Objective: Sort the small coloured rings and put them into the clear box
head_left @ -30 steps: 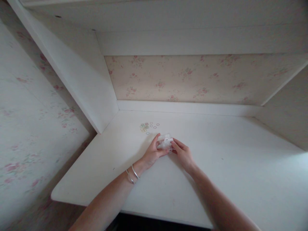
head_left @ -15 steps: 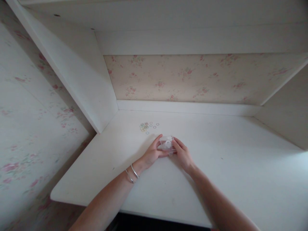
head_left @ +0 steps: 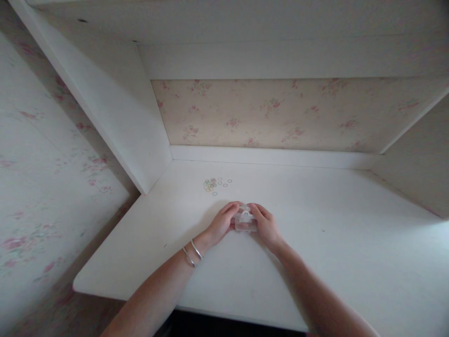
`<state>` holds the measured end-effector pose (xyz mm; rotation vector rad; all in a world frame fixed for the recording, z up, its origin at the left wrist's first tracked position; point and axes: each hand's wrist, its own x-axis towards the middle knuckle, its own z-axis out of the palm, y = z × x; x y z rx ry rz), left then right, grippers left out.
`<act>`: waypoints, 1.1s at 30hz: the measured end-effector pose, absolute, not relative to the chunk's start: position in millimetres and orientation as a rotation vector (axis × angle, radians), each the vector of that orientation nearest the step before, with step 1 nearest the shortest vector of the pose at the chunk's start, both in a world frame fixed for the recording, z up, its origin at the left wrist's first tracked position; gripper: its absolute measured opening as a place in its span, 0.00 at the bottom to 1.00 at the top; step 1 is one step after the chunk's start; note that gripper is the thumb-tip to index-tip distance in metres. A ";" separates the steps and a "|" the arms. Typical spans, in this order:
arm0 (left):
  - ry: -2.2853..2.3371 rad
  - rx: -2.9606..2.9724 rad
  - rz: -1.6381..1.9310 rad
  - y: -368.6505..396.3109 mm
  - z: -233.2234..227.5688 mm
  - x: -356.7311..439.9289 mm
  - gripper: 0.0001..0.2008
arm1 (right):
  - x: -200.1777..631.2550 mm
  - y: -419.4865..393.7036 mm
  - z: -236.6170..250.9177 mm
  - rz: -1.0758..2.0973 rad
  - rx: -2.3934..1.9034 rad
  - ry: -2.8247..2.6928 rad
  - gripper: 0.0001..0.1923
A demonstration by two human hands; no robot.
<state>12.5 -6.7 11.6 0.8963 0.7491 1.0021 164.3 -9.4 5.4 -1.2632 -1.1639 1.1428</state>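
A small clear plastic box [head_left: 244, 221] sits on the white desk [head_left: 315, 243], held between both hands. My left hand [head_left: 220, 224] grips its left side, fingers curled over the top; two thin bangles circle that wrist. My right hand [head_left: 266, 225] grips the right side, fingertips on the lid. A white clasp shows on the box's front. Its contents cannot be made out.
Several small coloured rings [head_left: 214, 184] lie scattered on the desk just beyond my left hand. A white side panel [head_left: 115, 107] rises at the left, a floral back wall [head_left: 273, 114] behind, and a shelf overhead. The desk's front edge runs near my forearms.
The box has tipped down from a raised tilt to lie lower on the desk, and both hands have closed in over its top.
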 end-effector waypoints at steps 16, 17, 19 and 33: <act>0.831 0.932 1.032 -12.6 13.9 16.4 0.28 | 165.4 -6.4 6.1 1.127 -1.225 -1.058 0.25; 0.831 0.928 1.020 -12.6 14.0 16.3 0.29 | 166.0 -5.7 6.5 1.132 -1.211 -1.023 0.25; 0.840 0.940 0.989 -12.2 14.3 16.2 0.28 | 167.4 -4.3 6.8 1.128 -1.201 -0.965 0.24; 0.794 1.112 0.949 -11.0 14.9 15.5 0.19 | 169.4 -1.0 -3.0 1.126 -1.191 -0.989 0.27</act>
